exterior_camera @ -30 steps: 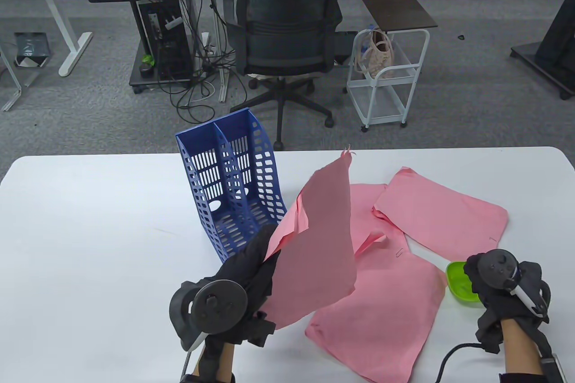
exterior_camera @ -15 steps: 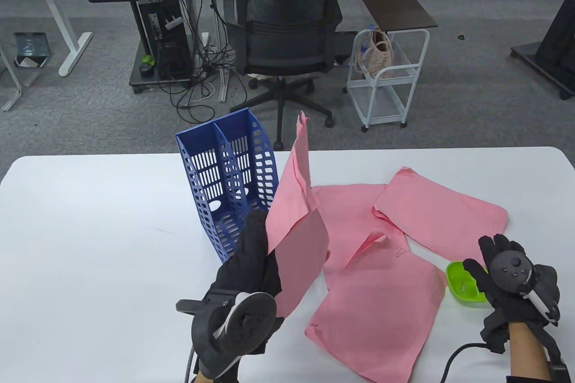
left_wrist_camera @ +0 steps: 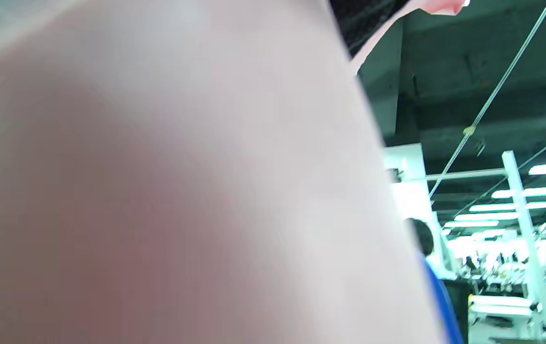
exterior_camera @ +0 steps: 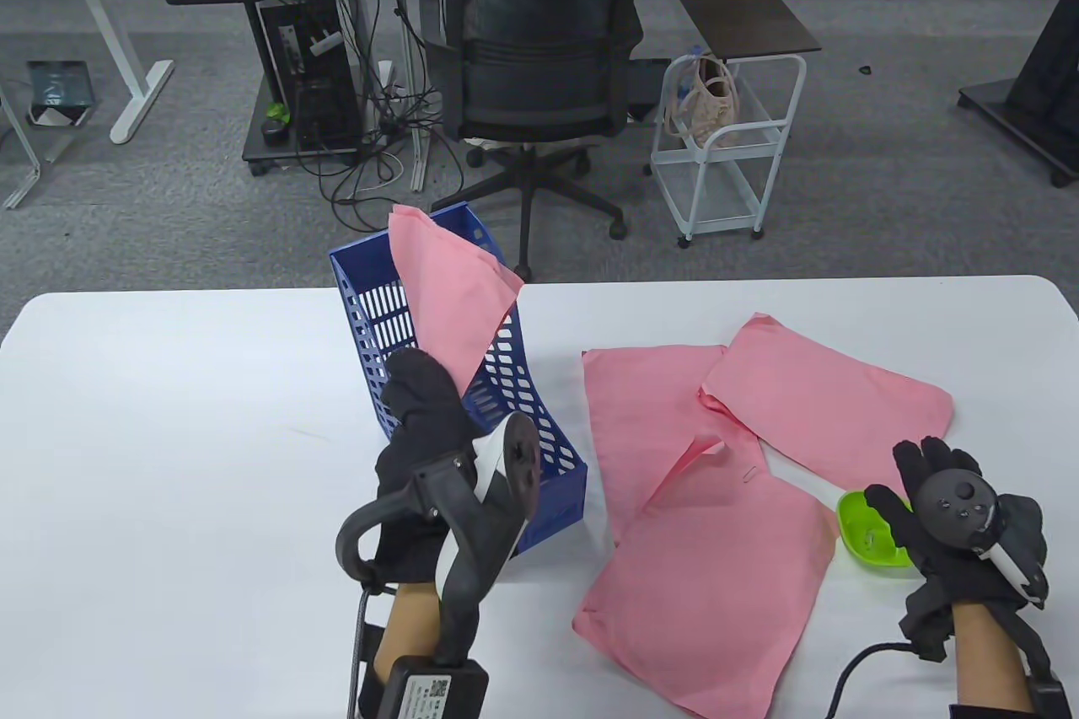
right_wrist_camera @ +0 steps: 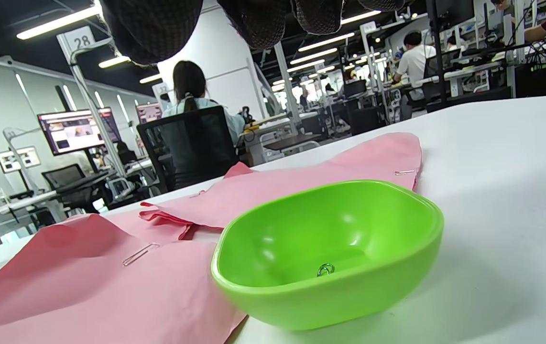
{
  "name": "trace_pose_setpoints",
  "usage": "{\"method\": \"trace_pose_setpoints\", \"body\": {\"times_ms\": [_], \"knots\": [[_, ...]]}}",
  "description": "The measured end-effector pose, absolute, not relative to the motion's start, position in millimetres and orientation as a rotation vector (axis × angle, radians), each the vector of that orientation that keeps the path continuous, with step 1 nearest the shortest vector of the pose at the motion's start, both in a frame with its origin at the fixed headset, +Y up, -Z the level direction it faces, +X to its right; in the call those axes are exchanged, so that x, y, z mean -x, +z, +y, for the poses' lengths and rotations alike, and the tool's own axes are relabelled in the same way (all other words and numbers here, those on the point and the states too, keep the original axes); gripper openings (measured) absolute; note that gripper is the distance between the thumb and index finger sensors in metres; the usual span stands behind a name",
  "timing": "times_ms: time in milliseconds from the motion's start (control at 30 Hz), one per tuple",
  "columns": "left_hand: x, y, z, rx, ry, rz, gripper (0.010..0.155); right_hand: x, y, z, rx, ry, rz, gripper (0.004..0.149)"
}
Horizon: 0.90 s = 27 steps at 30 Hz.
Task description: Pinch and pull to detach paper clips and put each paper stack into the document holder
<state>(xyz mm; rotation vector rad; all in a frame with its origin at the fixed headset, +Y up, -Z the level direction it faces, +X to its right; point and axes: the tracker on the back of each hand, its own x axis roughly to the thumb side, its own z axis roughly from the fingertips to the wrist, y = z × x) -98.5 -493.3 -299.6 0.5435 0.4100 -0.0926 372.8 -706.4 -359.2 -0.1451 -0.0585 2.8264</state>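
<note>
My left hand (exterior_camera: 419, 392) grips a pink paper stack (exterior_camera: 447, 293) by its lower end. The stack stands tilted in the right compartment of the blue document holder (exterior_camera: 518, 407), with its top poking out above the rim. In the left wrist view the blurred pink stack (left_wrist_camera: 168, 191) fills nearly everything. Three more pink stacks lie on the table: a middle one (exterior_camera: 653, 407), a far right one (exterior_camera: 830, 407) and a near one (exterior_camera: 716, 584) with a paper clip (exterior_camera: 748, 474) on it. My right hand (exterior_camera: 909, 491) hovers over the green bowl (exterior_camera: 868, 540), fingers relaxed and empty.
One paper clip (right_wrist_camera: 324, 270) lies inside the green bowl (right_wrist_camera: 340, 248). Clips sit on the near stack (right_wrist_camera: 140, 254) and the far stack (right_wrist_camera: 404, 172). An office chair (exterior_camera: 539, 53) and a white cart (exterior_camera: 725, 154) stand beyond the table's far edge.
My left hand swung the pink stack leftward from above the other papers into the blue holder. My right hand shifted slightly right beside the bowl and spread its fingers.
</note>
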Motion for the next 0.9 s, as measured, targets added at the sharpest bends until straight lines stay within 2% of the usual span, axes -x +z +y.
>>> {"method": "trace_pose_setpoints", "body": {"times_ms": [100, 267, 400, 700, 900], "knots": [[99.2, -322.6, -500.9, -0.513, -0.107, 0.435, 0.051, -372.0, -359.6, -706.3, 0.137, 2.828, -0.06, 0.071], [99.6, -345.3, -525.7, -0.596, -0.125, 0.436, 0.054, -370.3, -360.3, -706.2, 0.126, 2.843, -0.069, 0.072], [110.3, -355.7, -558.9, -0.628, 0.185, 0.36, 0.06, -369.3, -360.2, -706.0, 0.118, 2.855, -0.085, 0.072], [115.5, -369.7, -633.7, -0.413, 0.455, 0.292, 0.07, -366.3, -361.2, -706.7, 0.099, 2.87, -0.101, 0.073], [114.3, -375.3, -655.0, -0.318, 0.392, 0.248, 0.072, -364.1, -361.1, -706.9, 0.089, 2.89, -0.104, 0.073]]}}
